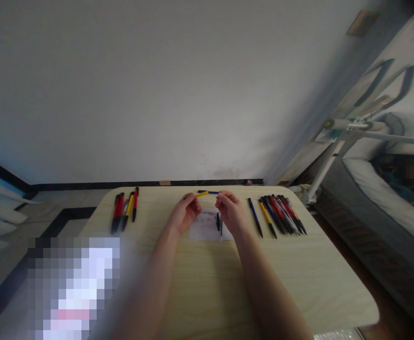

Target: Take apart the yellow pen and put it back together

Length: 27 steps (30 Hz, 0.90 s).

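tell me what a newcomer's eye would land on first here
Probably the left hand, pinching a yellow piece near the table's far edge, with the right hand close by. Next, the dense row of pens at right and the smaller group of pens at left.

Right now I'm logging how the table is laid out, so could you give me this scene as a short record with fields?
Left hand: pinching a yellow pen piece
Right hand: fingertips at one end of a blue-and-black pen; whether gripped is unclear
Between the forearms: white paper with a dark item on it
Left side: red and yellow pens
Right side: larger pen group, mixed colours
Surface: pale wood-grain table
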{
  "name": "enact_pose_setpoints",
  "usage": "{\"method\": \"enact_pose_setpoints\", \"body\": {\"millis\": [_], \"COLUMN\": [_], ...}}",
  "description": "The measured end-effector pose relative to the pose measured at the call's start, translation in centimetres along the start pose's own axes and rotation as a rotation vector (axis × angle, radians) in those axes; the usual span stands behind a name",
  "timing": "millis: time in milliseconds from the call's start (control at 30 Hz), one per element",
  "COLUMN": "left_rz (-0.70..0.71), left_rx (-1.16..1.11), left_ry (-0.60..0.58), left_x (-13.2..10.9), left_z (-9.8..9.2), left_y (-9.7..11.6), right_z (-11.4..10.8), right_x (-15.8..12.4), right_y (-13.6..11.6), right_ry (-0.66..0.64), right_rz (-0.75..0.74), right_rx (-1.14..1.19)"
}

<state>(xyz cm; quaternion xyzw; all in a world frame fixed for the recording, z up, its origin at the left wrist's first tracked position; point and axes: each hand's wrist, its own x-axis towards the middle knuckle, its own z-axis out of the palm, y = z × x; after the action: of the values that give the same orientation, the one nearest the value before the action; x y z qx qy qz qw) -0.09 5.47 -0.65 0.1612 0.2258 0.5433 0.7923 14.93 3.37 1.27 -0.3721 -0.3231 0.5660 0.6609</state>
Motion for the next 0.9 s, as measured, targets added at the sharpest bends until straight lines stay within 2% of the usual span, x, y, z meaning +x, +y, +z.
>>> {"method": "enact_pose_setpoints", "body": {"millis": [167, 367, 533, 900], "left_rz": [-0.003, 0.024, 0.018, -0.001], "left_rx": [0.111, 0.215, 0.231, 0.265], "left_ry": [-0.005, 0.009, 0.009, 0.061], "left_x": [-0.1, -0.2, -0.3, -0.4], "left_z": [0.3, 0.5, 0.5, 1.0], "left_y": [-0.2, -0.5, -0.4, -0.5], "right_z": [0.0, -0.3, -0.3, 0.0], "right_x": [-0.1, -0.7, -1.0, -1.3], "right_y": [0.4, 1.1, 1.3, 1.4], "right_ry": [0.085, 0.24, 0.257, 0.217], "right_rz": [-0.078, -0.279, -0.366, -0.378], "right_rx": [-0.108, -0.395, -0.516, -0.553]}}
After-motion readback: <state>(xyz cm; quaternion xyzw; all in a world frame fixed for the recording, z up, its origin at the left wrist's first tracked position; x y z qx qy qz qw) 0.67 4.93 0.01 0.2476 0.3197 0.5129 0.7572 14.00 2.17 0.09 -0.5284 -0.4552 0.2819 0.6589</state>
